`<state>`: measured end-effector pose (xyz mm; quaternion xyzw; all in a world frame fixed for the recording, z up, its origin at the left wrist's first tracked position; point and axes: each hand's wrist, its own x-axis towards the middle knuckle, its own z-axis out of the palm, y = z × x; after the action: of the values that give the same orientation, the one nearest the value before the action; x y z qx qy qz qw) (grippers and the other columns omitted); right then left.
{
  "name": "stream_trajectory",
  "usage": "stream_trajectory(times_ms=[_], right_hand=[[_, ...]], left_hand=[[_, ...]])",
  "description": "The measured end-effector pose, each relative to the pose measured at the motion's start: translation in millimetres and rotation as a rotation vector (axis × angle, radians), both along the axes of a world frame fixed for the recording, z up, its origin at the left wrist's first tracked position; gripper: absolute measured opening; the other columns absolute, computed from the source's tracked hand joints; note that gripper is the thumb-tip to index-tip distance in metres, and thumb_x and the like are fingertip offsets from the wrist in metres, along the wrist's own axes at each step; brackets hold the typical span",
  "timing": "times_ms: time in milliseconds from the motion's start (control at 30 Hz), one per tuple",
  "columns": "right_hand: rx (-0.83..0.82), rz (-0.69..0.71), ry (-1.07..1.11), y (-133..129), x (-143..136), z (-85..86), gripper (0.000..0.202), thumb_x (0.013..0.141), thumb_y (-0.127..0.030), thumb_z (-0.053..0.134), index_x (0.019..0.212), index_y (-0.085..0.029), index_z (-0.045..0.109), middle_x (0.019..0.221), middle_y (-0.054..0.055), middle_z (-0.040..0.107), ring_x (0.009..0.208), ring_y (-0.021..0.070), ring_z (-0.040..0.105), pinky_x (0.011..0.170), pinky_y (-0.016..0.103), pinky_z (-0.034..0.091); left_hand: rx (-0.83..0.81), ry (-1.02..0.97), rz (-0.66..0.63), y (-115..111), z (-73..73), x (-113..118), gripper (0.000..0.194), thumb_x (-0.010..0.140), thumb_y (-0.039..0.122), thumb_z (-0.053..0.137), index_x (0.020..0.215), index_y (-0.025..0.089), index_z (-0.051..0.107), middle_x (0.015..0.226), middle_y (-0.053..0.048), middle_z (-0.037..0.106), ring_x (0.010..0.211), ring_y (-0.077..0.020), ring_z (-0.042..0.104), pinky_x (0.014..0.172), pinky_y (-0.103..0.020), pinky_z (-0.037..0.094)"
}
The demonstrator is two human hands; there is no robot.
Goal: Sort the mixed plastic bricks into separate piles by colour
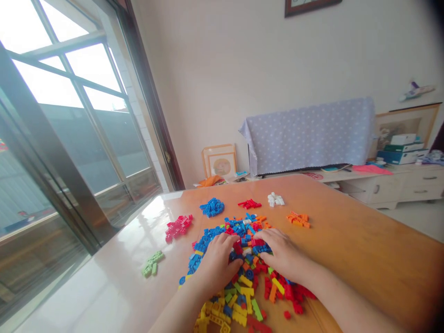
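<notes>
A large mixed pile of toy building bricks [246, 282] in blue, red, yellow, orange and green lies on the wooden table in front of me. My left hand [220, 256] rests on the left side of this pile, thumb and fingers apart, touching blue and red bricks. Opposite it, my right hand [280, 252] reaches over the pile's right side, its thumb and fingertips spread around some blue bricks [260, 249]. Neither hand shows a brick gripped in it. The undersides of the fingers are hidden.
Small one-colour brick heaps ring the pile: light green [151, 264], pink [178, 227], blue [212, 207], red [249, 204], white [275, 199] and orange [299, 219]. Beyond the table [347, 240] stands a white cabinet [412, 185]. A glass door [79, 125] is at left.
</notes>
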<state>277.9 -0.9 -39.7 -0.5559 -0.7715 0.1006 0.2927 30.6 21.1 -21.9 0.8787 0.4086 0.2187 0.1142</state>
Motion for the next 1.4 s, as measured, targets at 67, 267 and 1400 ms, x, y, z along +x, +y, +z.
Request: stream_trajectory(times_ms=[67,267,1400], right_hand=[[0.001,0.008,0.008,-1,-2,-0.3,0.039,0.080,-0.016,0.062,0.117,-0.028,0.065,0.119,0.004,0.069,0.114,0.0250,0.058,0.101,0.040,0.043],[0.017,0.054,0.038,-3,-6,-0.8,0.038,0.080,-0.012,0.058,0.113,-0.030,0.066,0.109,0.001,0.069,0.106,0.0225,0.060,0.097,0.036,0.043],[0.057,0.112,-0.101,-9,-10,10.1,0.021,0.090,-0.024,0.059,0.098,-0.034,0.077,0.115,0.000,0.072,0.115,0.0239,0.058,0.114,0.050,0.029]], left_hand=[[-0.006,-0.022,-0.003,0,0.0,0,0.055,0.083,0.024,0.073,0.135,0.031,0.057,0.130,-0.008,0.059,0.121,-0.0305,0.055,0.104,-0.047,0.047],[-0.045,-0.114,-0.035,-2,1.8,1,0.053,0.081,0.014,0.068,0.131,0.029,0.057,0.123,-0.006,0.057,0.113,-0.0245,0.058,0.098,-0.039,0.049],[0.121,0.056,-0.039,-8,8.7,14,0.022,0.099,0.033,0.053,0.090,0.025,0.071,0.129,-0.006,0.065,0.131,-0.0304,0.049,0.115,-0.053,0.038]])
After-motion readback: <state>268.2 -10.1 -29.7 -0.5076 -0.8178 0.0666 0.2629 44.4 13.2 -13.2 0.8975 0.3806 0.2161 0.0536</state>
